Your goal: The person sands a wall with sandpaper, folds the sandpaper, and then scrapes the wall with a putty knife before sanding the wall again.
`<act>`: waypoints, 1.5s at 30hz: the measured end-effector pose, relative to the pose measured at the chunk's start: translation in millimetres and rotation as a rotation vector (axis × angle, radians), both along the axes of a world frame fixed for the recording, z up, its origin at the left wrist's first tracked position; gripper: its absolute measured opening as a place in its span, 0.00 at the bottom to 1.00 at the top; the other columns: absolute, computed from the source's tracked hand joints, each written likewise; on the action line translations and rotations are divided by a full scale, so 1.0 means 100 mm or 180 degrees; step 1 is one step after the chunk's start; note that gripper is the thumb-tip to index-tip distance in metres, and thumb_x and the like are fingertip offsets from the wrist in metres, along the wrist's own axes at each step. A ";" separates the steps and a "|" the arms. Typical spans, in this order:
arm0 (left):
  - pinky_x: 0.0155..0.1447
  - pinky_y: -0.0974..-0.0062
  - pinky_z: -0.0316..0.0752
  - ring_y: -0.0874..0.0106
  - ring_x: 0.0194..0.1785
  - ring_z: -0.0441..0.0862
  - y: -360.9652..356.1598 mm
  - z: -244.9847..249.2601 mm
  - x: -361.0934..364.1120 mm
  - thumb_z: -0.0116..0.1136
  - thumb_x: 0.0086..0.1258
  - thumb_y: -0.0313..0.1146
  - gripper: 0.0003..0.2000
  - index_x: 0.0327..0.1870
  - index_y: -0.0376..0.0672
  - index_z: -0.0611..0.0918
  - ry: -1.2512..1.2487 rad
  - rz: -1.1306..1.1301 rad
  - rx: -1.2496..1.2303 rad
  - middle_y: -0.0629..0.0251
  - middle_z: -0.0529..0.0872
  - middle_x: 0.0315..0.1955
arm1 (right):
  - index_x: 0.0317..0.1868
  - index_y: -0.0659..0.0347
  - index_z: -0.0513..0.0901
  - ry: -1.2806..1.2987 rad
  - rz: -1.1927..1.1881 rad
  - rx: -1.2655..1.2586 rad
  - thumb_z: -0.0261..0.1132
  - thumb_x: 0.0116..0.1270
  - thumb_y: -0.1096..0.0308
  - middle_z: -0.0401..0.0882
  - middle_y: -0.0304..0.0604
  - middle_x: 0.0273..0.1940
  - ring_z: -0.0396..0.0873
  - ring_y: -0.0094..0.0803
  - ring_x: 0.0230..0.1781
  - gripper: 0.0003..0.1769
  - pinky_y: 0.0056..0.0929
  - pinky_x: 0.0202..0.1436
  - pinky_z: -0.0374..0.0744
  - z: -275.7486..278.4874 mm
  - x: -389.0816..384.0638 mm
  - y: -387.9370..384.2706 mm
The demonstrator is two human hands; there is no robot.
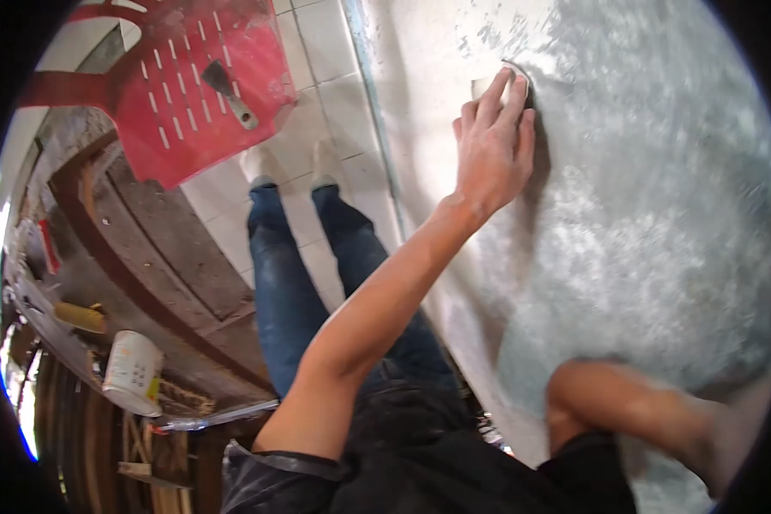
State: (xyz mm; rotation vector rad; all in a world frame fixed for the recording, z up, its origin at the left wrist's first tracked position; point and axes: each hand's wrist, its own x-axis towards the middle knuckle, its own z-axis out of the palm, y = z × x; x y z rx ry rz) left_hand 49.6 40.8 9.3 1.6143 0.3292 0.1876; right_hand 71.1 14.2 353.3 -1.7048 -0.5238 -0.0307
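No text, brand, number or sign is legible. White can (133, 373), at eight o'clock: small printed marks, too blurred to read.

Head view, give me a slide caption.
Left hand presses a pale pad flat against the grey wall near a red chair.

a small pale pad (486, 86) with a rounded edge lies flat against the mottled grey wall (651, 214). the left hand (491, 150) covers most of it with outstretched fingers, leaving only its upper rim showing.

White tiled floor (325, 38), red plastic chair (176, 128) on it
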 end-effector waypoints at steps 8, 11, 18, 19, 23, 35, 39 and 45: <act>0.75 0.53 0.53 0.52 0.74 0.64 -0.10 0.17 -0.19 0.51 0.77 0.31 0.22 0.70 0.40 0.71 0.0250 -0.0188 -0.0025 0.53 0.71 0.69 | 0.61 0.65 0.71 0.2004 -0.0997 -0.0382 0.39 0.82 0.49 0.77 0.53 0.51 0.74 0.46 0.54 0.28 0.53 0.60 0.69 -0.78 -0.83 -0.62; 0.79 0.53 0.47 0.50 0.76 0.60 -0.09 0.11 0.03 0.46 0.80 0.33 0.23 0.72 0.36 0.67 0.0339 -0.0128 -0.0310 0.45 0.66 0.71 | 0.59 0.67 0.72 0.1663 -0.0716 -0.1678 0.37 0.82 0.50 0.77 0.57 0.49 0.78 0.45 0.50 0.29 0.49 0.54 0.77 -0.84 -0.97 -0.73; 0.78 0.54 0.52 0.49 0.77 0.58 -0.16 0.32 -0.22 0.43 0.80 0.33 0.25 0.72 0.28 0.62 0.0219 -0.0352 -0.0306 0.40 0.62 0.72 | 0.51 0.70 0.77 0.1457 -0.0527 -0.1970 0.41 0.82 0.50 0.79 0.55 0.44 0.82 0.43 0.43 0.29 0.48 0.52 0.79 -1.00 -0.95 -0.76; 0.78 0.55 0.52 0.50 0.77 0.57 -0.16 0.35 -0.26 0.44 0.80 0.32 0.25 0.73 0.28 0.61 0.0238 -0.0443 -0.0299 0.41 0.61 0.73 | 0.51 0.70 0.77 0.1437 -0.0493 -0.2075 0.41 0.82 0.50 0.79 0.55 0.44 0.83 0.43 0.42 0.29 0.48 0.52 0.79 -1.03 -0.94 -0.76; 0.78 0.54 0.51 0.47 0.77 0.56 -0.12 0.13 0.16 0.39 0.82 0.36 0.26 0.74 0.27 0.58 0.0428 -0.0100 -0.0296 0.37 0.60 0.73 | 0.52 0.70 0.76 0.1404 -0.0467 -0.2204 0.40 0.82 0.50 0.80 0.55 0.43 0.83 0.43 0.39 0.29 0.49 0.53 0.79 -1.05 -0.94 -0.77; 0.81 0.55 0.36 0.47 0.80 0.43 -0.09 0.31 0.21 0.33 0.77 0.61 0.44 0.74 0.22 0.49 0.0606 -0.0392 -0.0626 0.33 0.50 0.75 | 0.56 0.69 0.74 0.1248 -0.0335 -0.2119 0.37 0.82 0.53 0.81 0.58 0.41 0.83 0.44 0.40 0.28 0.49 0.52 0.80 -1.11 -0.92 -0.78; 0.81 0.54 0.34 0.47 0.80 0.43 -0.09 0.45 0.05 0.34 0.75 0.64 0.47 0.74 0.21 0.49 0.0724 -0.0642 -0.0296 0.33 0.51 0.75 | 0.59 0.66 0.71 0.1393 -0.0224 -0.2147 0.35 0.83 0.52 0.79 0.56 0.44 0.82 0.43 0.43 0.28 0.45 0.55 0.79 -1.08 -0.90 -0.77; 0.81 0.52 0.33 0.46 0.80 0.45 -0.03 0.36 0.34 0.31 0.74 0.67 0.50 0.73 0.18 0.50 0.0703 -0.0357 -0.0116 0.31 0.53 0.73 | 0.60 0.67 0.70 0.1399 -0.0228 -0.2077 0.34 0.83 0.52 0.79 0.57 0.44 0.82 0.45 0.45 0.28 0.45 0.55 0.80 -1.10 -0.93 -0.82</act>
